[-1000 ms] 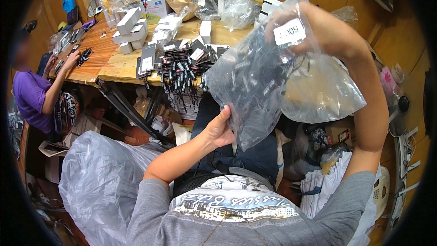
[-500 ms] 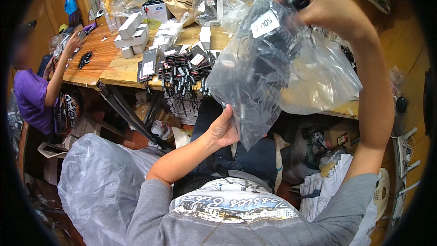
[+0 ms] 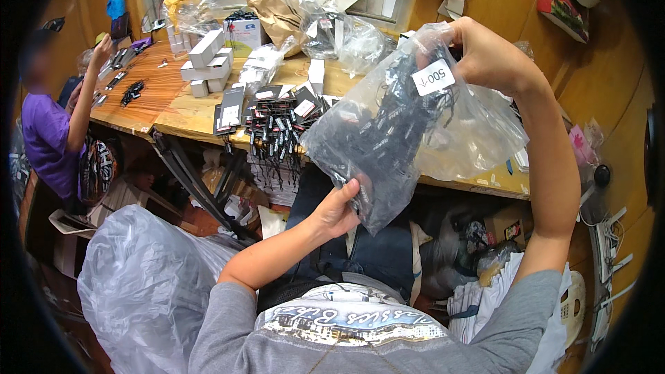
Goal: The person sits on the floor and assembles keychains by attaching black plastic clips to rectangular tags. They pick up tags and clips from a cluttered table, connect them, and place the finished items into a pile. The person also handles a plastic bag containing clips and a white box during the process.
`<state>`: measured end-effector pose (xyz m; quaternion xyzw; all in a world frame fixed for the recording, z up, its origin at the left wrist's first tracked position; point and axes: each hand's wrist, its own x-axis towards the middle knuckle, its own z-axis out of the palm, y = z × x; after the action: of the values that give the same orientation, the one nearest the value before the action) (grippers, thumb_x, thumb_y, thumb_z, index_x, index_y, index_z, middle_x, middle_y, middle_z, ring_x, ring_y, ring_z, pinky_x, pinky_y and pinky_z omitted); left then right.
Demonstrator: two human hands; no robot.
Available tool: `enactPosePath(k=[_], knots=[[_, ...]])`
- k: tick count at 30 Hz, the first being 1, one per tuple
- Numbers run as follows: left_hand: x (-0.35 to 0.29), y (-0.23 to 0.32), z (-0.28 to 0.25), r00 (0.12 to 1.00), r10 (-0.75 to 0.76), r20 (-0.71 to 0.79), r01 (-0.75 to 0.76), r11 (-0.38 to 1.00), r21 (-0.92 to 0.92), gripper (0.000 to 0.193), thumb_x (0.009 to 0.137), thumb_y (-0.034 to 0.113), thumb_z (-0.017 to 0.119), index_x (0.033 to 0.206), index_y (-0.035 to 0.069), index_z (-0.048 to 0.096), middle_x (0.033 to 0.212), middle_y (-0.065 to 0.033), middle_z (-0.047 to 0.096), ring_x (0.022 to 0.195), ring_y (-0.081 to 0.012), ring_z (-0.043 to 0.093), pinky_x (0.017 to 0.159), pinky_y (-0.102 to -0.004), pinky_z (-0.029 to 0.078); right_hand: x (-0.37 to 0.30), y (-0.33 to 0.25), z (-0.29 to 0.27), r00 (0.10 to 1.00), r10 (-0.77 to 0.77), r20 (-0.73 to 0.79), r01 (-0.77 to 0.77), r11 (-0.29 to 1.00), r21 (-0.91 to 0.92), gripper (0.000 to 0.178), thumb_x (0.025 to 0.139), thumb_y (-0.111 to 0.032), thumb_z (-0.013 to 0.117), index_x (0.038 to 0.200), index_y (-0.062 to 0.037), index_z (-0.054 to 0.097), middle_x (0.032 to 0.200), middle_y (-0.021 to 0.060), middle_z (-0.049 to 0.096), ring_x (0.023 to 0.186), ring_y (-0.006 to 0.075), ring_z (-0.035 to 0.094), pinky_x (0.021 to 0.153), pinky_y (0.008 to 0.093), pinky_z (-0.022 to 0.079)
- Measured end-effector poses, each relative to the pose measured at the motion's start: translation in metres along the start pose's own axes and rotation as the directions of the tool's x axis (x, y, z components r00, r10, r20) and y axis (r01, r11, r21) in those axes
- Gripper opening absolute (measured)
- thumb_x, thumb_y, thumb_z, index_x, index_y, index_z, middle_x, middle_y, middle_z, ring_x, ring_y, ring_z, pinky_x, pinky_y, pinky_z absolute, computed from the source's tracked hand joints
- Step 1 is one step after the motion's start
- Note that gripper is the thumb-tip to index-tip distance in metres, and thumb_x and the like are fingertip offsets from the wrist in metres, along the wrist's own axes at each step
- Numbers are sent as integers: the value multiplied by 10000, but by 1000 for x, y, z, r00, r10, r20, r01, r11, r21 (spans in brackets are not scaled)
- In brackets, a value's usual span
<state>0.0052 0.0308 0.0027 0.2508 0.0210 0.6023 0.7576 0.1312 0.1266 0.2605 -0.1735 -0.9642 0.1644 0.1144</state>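
A clear plastic bag [image 3: 388, 145] packed with small black items and bearing a white label hangs tilted in front of my chest. My left hand [image 3: 339, 211] grips its lower left edge, thumb pressed on the near side. Up at the bag's top, the fingers of my right hand [image 3: 485, 59] curl round the plastic; the fingertips are partly hidden by it. Another clear plastic sheet or bag [image 3: 478, 142] spreads behind, below my right wrist. On the wooden table [image 3: 183, 111], left of the bag, lies a pile of black tags with cords [image 3: 280, 118].
White boxes [image 3: 208, 62] are stacked on the table, with a brown paper bag [image 3: 270, 3] farther back. A co-worker in a purple shirt [image 3: 45, 138] sits at far left. A big translucent plastic bag [image 3: 145, 284] stands beside my left arm. White folded material [image 3: 478, 298] lies at lower right.
My right hand has come down with the bag's top, and the bag has flattened so its label faces me more squarely. My left hand stays at the lower edge.
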Motion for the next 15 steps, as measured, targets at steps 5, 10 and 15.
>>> enactPosePath(k=[5,10,15], knots=[[0,-3,-2,1000,29,12,-29,999,27,653,688,283,656,1199,69,311,1192,-80,389,1116,-210,366,957,-361,277,-1,0,-2,997,-74,-10,74,997,-30,261,550,18,626,810,8,604,731,33,589,699,90,514,655,223,426],[-3,-3,3,997,75,-32,-71,990,121,636,697,273,651,1191,71,304,1159,-76,398,1103,-206,372,944,-362,292,-2,-12,-2,999,-42,-30,42,999,14,206,587,-6,641,789,9,604,712,18,590,675,86,518,659,216,424],[-10,-9,5,957,233,-174,-182,946,267,636,697,286,649,1187,73,306,1157,-70,399,1100,-209,375,941,-364,295,3,-20,-7,976,-83,-200,114,983,147,210,589,-22,663,791,-4,608,711,25,586,635,80,515,642,217,429]])
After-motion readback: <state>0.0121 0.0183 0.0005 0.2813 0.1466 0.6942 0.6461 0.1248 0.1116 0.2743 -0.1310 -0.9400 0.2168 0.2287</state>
